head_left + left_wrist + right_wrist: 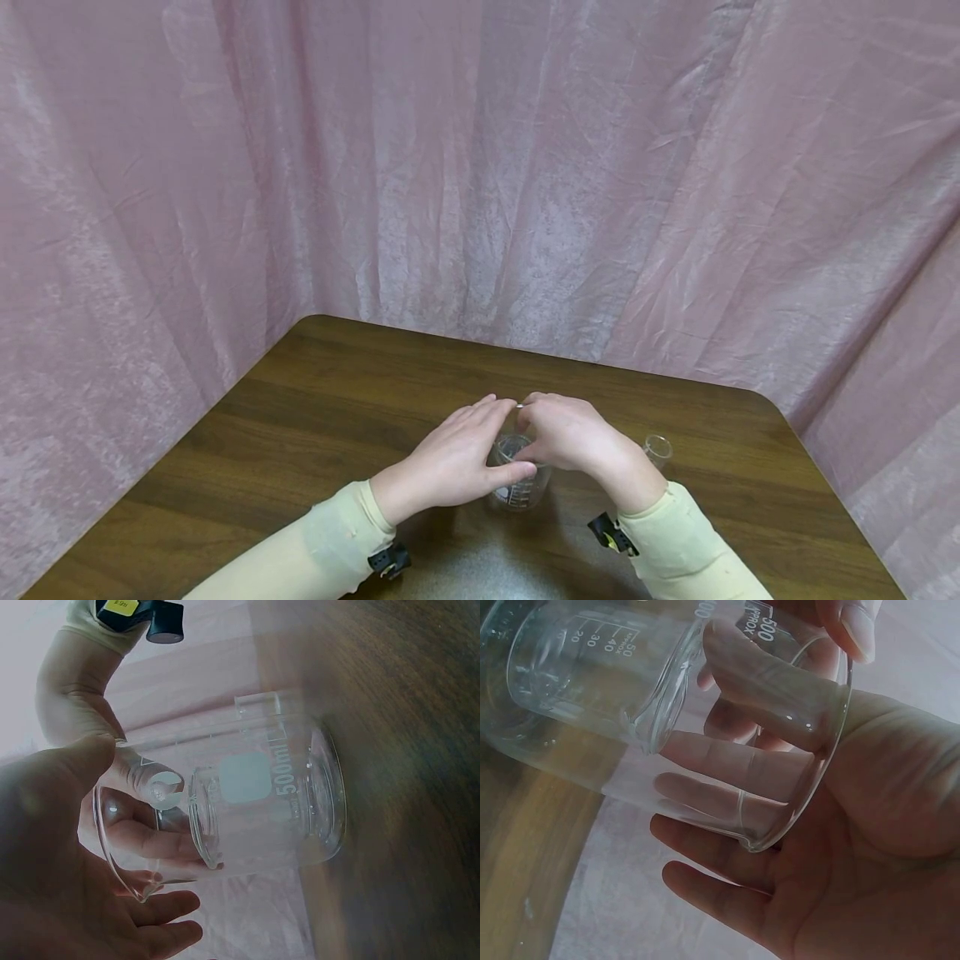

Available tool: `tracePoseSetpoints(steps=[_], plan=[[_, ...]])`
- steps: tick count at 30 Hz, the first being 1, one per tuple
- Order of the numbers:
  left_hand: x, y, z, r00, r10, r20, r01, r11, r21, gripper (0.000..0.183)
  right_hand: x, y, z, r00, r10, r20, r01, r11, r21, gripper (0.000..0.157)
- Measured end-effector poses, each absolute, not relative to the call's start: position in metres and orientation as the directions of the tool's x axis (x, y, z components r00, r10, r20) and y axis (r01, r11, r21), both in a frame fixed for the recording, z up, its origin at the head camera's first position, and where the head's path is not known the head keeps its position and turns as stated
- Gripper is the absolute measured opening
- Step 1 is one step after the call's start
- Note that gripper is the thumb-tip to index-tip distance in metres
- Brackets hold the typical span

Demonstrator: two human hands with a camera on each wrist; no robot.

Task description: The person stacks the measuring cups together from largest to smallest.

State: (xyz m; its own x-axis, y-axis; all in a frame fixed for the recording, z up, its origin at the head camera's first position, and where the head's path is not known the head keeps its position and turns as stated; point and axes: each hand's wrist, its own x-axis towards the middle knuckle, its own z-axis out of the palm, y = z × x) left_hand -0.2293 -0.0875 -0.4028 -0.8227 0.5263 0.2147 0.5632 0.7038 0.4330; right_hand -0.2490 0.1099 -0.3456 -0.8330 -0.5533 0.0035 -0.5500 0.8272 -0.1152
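A large clear glass beaker point(292, 847) marked 500ml stands upright on the table. My left hand point(461, 454) holds it near the rim, thumb across the front and fingers along the far side. A smaller glass beaker point(592, 682), with graduations up to 50, stands inside, apparently at the bottom. My right hand point(566, 433) reaches through the large beaker's mouth. Its thumb and some fingers are inside, while the other fingers stay outside the glass. Thumb tip and fingertip lie at opposite sides of the small beaker's rim; whether they pinch it is unclear.
Another clear glass vessel point(658, 450) stands to the right, partly behind the right wrist. The brown wooden table point(300, 417) has rounded far corners. Pink curtains point(465, 167) hang behind its far edge and along the sides.
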Motion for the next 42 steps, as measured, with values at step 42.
tracePoseSetpoints(steps=[42], plan=[[-0.229, -0.087, -0.403, -0.831, 0.518, 0.201, 0.551, 0.716, 0.429, 0.091, -0.238, 0.136, -0.348, -0.844, -0.506, 0.176, -0.535, 0.817, -0.216, 0.043]])
